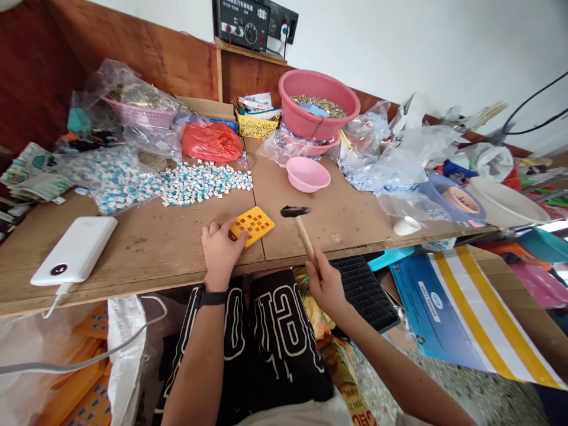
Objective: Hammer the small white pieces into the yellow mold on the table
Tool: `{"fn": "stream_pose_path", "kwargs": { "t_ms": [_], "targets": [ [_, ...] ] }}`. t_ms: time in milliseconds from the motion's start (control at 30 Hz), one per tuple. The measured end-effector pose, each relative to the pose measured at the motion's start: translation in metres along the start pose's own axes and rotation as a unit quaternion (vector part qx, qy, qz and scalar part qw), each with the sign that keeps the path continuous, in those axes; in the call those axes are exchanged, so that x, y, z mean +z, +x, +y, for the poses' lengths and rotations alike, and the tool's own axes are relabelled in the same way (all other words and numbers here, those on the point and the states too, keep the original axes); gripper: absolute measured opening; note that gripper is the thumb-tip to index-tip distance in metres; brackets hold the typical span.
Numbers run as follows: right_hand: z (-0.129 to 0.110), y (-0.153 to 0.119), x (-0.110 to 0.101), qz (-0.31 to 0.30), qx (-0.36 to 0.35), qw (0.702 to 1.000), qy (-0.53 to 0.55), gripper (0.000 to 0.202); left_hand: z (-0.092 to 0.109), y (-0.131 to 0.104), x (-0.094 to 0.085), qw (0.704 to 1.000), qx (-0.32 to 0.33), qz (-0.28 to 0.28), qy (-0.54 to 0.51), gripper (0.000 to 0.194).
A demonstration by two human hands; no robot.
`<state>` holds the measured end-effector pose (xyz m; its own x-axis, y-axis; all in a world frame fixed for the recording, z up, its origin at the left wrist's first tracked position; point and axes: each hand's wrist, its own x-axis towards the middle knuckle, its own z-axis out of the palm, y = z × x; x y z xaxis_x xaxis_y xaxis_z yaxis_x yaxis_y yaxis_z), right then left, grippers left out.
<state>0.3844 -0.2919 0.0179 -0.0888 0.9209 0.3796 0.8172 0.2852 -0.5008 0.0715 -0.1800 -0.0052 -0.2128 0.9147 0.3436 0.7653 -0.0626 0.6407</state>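
My left hand (222, 245) grips the near left edge of a yellow plate (253, 225) with square holes, thumb and fingers at its side, close to the table's front edge. My right hand (326, 282) is closed around the wooden handle of a hammer (305, 235). The hammer's dark head points away from me, to the right of the yellow plate and not touching it. Behind the plate lies a spread of small white and blue pieces (199, 182). A small pink bowl (307, 175) stands beyond the hammer.
On the wooden table (155, 254), a white power bank (74, 249) with a cable lies at left. A large pink basin (318, 118), a red bag (212, 141) and plastic bags (399, 160) line the back. A blue cardboard box (461, 307) stands below the edge at right.
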Motion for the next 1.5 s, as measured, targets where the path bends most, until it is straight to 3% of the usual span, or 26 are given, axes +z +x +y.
{"fn": "stream_pose_path", "kwargs": {
  "t_ms": [133,300,367,433,500,567,733,900,1000,1100,1233,1400,1500],
  "targets": [
    [-0.003,0.006,0.003,-0.062,-0.002,0.998,-0.016,0.050,0.008,-0.002,0.001,1.000,-0.024,0.003,0.014,0.050],
    [-0.009,0.010,-0.026,-0.002,0.040,0.999,-0.002,0.049,0.020,-0.009,0.001,0.996,-0.080,0.017,0.037,0.051],
    [-0.010,0.008,-0.033,-0.026,0.034,0.999,-0.007,0.047,0.017,-0.008,-0.002,0.998,-0.051,0.020,0.021,0.055],
    [-0.009,0.003,-0.033,-0.062,0.026,0.998,-0.004,0.045,0.010,-0.005,-0.004,1.000,0.027,-0.001,-0.008,0.058],
    [-0.007,-0.004,-0.025,-0.059,0.027,0.998,0.003,0.045,0.001,0.000,-0.002,0.994,0.097,-0.042,-0.026,0.055],
    [-0.004,-0.014,-0.013,-0.037,0.032,0.999,0.001,0.045,-0.004,0.002,0.002,0.991,0.114,-0.068,-0.023,0.051],
    [0.003,-0.027,0.006,-0.101,0.024,0.994,-0.025,0.039,0.005,-0.004,0.010,0.998,0.054,-0.023,-0.016,0.044],
    [-0.001,-0.016,-0.016,-0.071,0.076,0.995,0.008,0.044,0.016,-0.009,0.003,0.999,-0.010,0.048,-0.019,0.026],
    [-0.011,-0.014,-0.027,-0.055,0.071,0.996,0.021,0.044,0.007,-0.002,-0.007,0.997,0.045,0.008,-0.055,0.028],
    [-0.020,-0.018,-0.022,-0.048,0.064,0.996,0.032,0.042,-0.004,0.005,-0.011,0.994,0.085,-0.040,-0.058,0.039],
    [-0.022,-0.021,-0.008,-0.108,0.035,0.993,0.018,0.039,-0.009,0.006,-0.008,0.996,0.070,-0.044,-0.036,0.040],
    [-0.021,-0.021,-0.005,-0.071,0.032,0.997,0.020,0.041,-0.008,0.004,-0.004,0.999,0.021,-0.012,-0.033,0.043],
    [-0.018,-0.022,-0.004,-0.121,0.013,0.993,0.006,0.038,-0.004,0.003,-0.002,1.000,0.000,0.001,-0.025,0.044]
  ]
}}
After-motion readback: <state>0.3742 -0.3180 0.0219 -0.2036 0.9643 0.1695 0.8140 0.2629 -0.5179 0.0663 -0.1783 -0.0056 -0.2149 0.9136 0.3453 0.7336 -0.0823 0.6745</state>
